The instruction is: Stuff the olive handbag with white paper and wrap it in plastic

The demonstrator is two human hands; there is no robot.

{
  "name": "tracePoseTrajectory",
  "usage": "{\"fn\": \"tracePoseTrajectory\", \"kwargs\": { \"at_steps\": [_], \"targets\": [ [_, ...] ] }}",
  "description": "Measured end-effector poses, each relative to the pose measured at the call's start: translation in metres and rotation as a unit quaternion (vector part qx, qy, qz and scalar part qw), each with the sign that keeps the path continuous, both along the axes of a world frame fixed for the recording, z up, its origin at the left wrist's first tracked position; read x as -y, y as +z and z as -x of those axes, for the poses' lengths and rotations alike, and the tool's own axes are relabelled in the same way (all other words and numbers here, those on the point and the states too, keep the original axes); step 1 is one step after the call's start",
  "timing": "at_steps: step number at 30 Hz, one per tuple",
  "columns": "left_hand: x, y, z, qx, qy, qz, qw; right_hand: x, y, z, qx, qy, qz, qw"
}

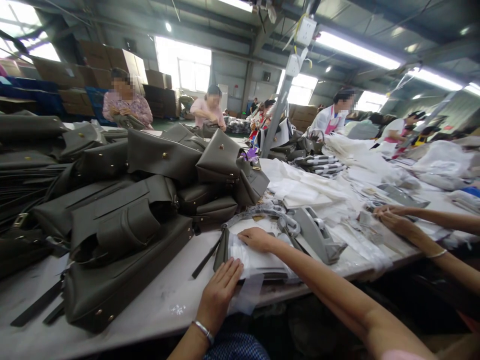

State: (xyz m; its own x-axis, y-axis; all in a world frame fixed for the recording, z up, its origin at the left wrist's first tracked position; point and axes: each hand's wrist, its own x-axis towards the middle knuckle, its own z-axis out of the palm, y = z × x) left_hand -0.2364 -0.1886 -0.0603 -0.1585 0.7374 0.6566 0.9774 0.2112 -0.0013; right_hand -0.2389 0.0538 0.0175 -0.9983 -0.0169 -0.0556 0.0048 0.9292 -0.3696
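A dark olive handbag [222,250] lies near the table's front edge, partly covered by a thin white wrapping sheet [237,255]. My left hand [221,285], with a bracelet on the wrist, rests on the near side of the bag and sheet, fingers stretched out together. From the right, my right hand [258,239] reaches over the bag, its fingers bent and closed at the sheet's upper edge; the fingertips are partly hidden. The bag's handle [258,212], which looks wrapped in clear film, arches behind my right hand. A dark strap [206,257] sticks out to the left.
Dark handbags [127,225] are heaped along the left. A grey tape dispenser [318,235] stands right of my right hand. White sheets [307,185] cover the table beyond. A co-worker's hands [397,220] work at the right. A metal post [279,110] rises behind; several people stand across the table.
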Motion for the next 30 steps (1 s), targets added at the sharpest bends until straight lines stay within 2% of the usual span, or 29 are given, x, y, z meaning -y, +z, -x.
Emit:
{"fn": "tracePoseTrajectory", "kwargs": {
  "at_steps": [3,6,9,12,15,18,20,22,24,26,28,30],
  "targets": [
    [0.001,0.001,-0.001,0.006,0.001,-0.005,1.0,0.002,0.008,-0.024,-0.05,0.003,0.014,0.999],
    [0.0,0.002,-0.001,0.018,-0.004,-0.011,1.0,0.013,0.009,-0.078,-0.206,-0.063,0.036,0.976],
    [0.0,0.002,0.0,0.026,-0.012,-0.017,0.999,0.039,-0.004,-0.143,-0.307,-0.092,0.049,0.946],
    [0.001,0.002,0.0,0.033,-0.016,-0.011,0.999,0.076,-0.024,-0.185,-0.307,-0.207,0.11,0.922],
    [0.002,0.004,0.0,0.035,-0.019,-0.006,0.999,0.111,-0.04,-0.187,-0.235,-0.321,0.238,0.886],
    [0.002,0.006,0.0,0.029,-0.02,-0.007,0.999,0.132,-0.046,-0.168,-0.183,-0.345,0.382,0.838],
    [0.002,0.007,0.0,0.022,-0.016,-0.011,1.0,0.139,-0.043,-0.159,-0.189,-0.329,0.403,0.833],
    [0.002,0.007,0.0,0.018,-0.01,-0.013,1.0,0.145,-0.037,-0.158,-0.216,-0.28,0.354,0.865],
    [0.003,0.006,0.0,0.018,-0.006,-0.008,1.0,0.151,-0.033,-0.165,-0.247,-0.184,0.278,0.91],
    [0.003,0.005,0.0,0.018,-0.005,0.0,1.0,0.154,-0.031,-0.174,-0.272,-0.092,0.215,0.933],
    [0.003,0.003,0.0,0.019,-0.004,0.006,1.0,0.156,-0.032,-0.181,-0.284,-0.041,0.184,0.94],
    [0.003,0.002,0.0,0.022,-0.001,0.012,1.0,0.158,-0.033,-0.185,-0.294,-0.02,0.175,0.939]
  ]
}}
